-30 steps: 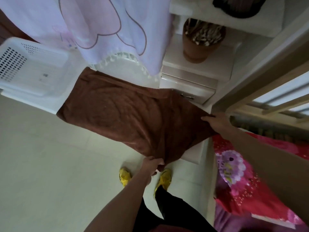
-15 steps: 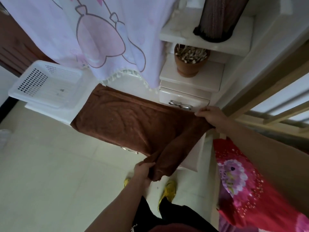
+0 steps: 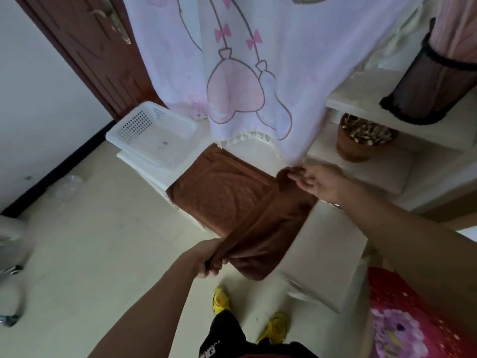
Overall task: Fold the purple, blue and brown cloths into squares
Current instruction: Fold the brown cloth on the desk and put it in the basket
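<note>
A brown cloth (image 3: 222,192) lies on top of a white cabinet (image 3: 327,244), its left part flat and its right part lifted into a fold. My left hand (image 3: 210,259) grips the near corner of the brown cloth at the cabinet's front edge. My right hand (image 3: 315,180) pinches the far corner of the same cloth, raised just under the hanging curtain. The lifted strip stretches between both hands. No purple or blue cloth is in view.
A white perforated basket (image 3: 152,135) sits at the cabinet's left end. A pale curtain (image 3: 258,73) with pink drawings hangs over the back. White shelves at right hold a brown pot (image 3: 361,143). A red flowered bedspread (image 3: 402,319) lies at lower right. A brown door (image 3: 85,47) stands at left.
Both hands have lifted the cloth's right edge and carried it leftward over the flat part. The view has tilted up, showing more curtain and door.
</note>
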Tool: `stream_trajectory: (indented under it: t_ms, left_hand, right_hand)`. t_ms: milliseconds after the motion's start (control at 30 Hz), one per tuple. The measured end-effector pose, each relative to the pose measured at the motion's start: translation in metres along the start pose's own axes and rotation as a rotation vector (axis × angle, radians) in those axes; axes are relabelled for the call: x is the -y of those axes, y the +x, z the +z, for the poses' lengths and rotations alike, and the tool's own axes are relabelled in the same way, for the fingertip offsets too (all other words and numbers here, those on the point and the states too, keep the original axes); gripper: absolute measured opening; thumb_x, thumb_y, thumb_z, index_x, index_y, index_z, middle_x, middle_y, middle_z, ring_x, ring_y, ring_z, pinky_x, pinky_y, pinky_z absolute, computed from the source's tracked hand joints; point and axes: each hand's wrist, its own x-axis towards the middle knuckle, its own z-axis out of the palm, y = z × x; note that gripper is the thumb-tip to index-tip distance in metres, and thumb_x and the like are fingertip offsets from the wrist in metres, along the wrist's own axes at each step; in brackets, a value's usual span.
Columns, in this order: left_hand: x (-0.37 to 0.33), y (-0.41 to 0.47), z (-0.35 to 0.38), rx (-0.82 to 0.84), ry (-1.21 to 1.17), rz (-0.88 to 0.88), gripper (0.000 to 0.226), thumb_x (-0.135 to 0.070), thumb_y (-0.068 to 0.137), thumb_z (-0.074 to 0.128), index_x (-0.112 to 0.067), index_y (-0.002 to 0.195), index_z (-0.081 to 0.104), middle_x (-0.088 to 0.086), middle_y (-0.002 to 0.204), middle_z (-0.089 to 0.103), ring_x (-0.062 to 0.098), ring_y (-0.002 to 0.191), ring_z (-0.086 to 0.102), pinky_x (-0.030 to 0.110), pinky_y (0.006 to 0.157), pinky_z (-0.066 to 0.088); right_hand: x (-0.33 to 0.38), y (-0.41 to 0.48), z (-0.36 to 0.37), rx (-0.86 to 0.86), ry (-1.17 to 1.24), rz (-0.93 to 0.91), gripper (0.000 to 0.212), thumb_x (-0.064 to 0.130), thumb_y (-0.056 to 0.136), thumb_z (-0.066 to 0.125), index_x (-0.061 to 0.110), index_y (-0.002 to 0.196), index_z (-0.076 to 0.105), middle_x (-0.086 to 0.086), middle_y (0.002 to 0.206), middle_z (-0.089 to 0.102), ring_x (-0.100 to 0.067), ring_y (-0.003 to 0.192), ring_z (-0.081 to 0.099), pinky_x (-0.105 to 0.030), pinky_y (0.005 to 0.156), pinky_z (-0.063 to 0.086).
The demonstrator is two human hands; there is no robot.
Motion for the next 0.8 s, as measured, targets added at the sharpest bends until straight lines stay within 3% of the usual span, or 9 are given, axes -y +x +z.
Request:
stream_trajectory:
  t_ms: [67,233,333,433,467,533,600,700,800]
  left_hand:
    - [-0.009,-0.003,-0.019,0.028,0.038,0.019,0.039,-0.043,0.088,0.051,-0.019,0.059,0.038,0.000,0.053,0.039,0.009,0.040,0.024,0.015,0.042,0.015]
    - [-0.035,-0.005,-0.063,0.088,0.032,0.053,0.064,-0.079,0.063,0.063,-0.019,0.062,0.038,0.000,0.059,0.033,0.012,0.051,0.014,0.018,0.045,0.012]
    - [-0.053,0.002,-0.091,0.125,0.195,0.113,0.058,-0.066,0.063,0.073,-0.018,0.073,0.041,-0.002,0.061,0.036,0.011,0.049,0.016,0.019,0.044,0.013]
    - [-0.072,0.015,-0.118,0.036,0.470,0.187,0.051,-0.035,0.057,0.080,-0.017,0.094,0.050,-0.001,0.067,0.041,0.011,0.047,0.027,0.022,0.043,0.018]
    - [-0.075,0.022,-0.125,-0.041,0.517,0.215,0.057,-0.027,0.060,0.077,-0.018,0.109,0.050,0.001,0.076,0.050,0.013,0.052,0.038,0.023,0.044,0.026]
    - [-0.085,0.039,-0.142,-0.230,0.605,0.329,0.054,-0.017,0.075,0.066,-0.018,0.126,0.049,0.004,0.112,0.058,0.022,0.088,0.059,0.028,0.063,0.047]
    - [-0.092,0.058,-0.163,-0.358,0.644,0.391,0.032,-0.012,0.084,0.051,-0.015,0.114,0.060,0.009,0.114,0.062,0.030,0.106,0.060,0.034,0.083,0.052]
    - [-0.101,0.076,-0.192,-0.389,0.581,0.413,0.027,-0.013,0.087,0.041,-0.016,0.096,0.067,0.012,0.093,0.063,0.034,0.092,0.063,0.032,0.073,0.049]
    - [-0.113,0.087,-0.217,-0.472,0.566,0.419,0.028,-0.021,0.091,0.045,-0.018,0.065,0.055,0.012,0.079,0.061,0.037,0.086,0.063,0.035,0.071,0.046]
  right_hand:
    - [0.004,0.010,0.018,-0.046,-0.202,-0.100,0.033,-0.014,0.087,0.045,0.010,0.098,0.064,-0.007,0.093,0.067,-0.017,0.085,0.067,-0.022,0.069,0.050]
    - [0.004,0.041,0.061,-0.196,-0.567,-0.280,0.008,0.013,0.083,0.072,0.011,0.083,0.065,-0.005,0.070,0.067,-0.006,0.052,0.064,-0.015,0.050,0.043]
    - [0.011,0.072,0.085,-0.280,-0.837,-0.391,0.018,0.032,0.081,0.074,0.016,0.077,0.066,-0.003,0.074,0.069,-0.015,0.064,0.064,-0.026,0.062,0.050]
    - [0.020,0.100,0.111,-0.333,-1.134,-0.460,0.025,0.041,0.083,0.069,0.017,0.090,0.071,0.004,0.083,0.063,-0.016,0.080,0.058,-0.031,0.077,0.048]
    - [0.022,0.108,0.119,-0.335,-1.169,-0.461,0.027,0.042,0.084,0.068,0.016,0.090,0.070,0.003,0.084,0.062,-0.017,0.081,0.058,-0.032,0.078,0.048]
    - [0.023,0.128,0.139,-0.310,-1.215,-0.465,0.026,0.040,0.086,0.067,0.014,0.082,0.067,0.002,0.081,0.061,-0.021,0.081,0.059,-0.031,0.072,0.046]
    - [0.022,0.148,0.160,-0.249,-1.207,-0.466,0.025,0.033,0.086,0.068,0.024,0.066,0.056,0.007,0.071,0.054,-0.020,0.079,0.057,-0.027,0.070,0.038]
    - [0.016,0.181,0.185,-0.216,-1.222,-0.437,0.008,0.020,0.085,0.068,0.019,0.078,0.066,0.003,0.084,0.065,-0.019,0.086,0.057,-0.023,0.076,0.036]
    - [0.010,0.216,0.208,-0.251,-1.278,-0.412,0.016,0.017,0.085,0.066,0.009,0.099,0.071,-0.010,0.104,0.071,-0.028,0.097,0.063,-0.026,0.078,0.040]
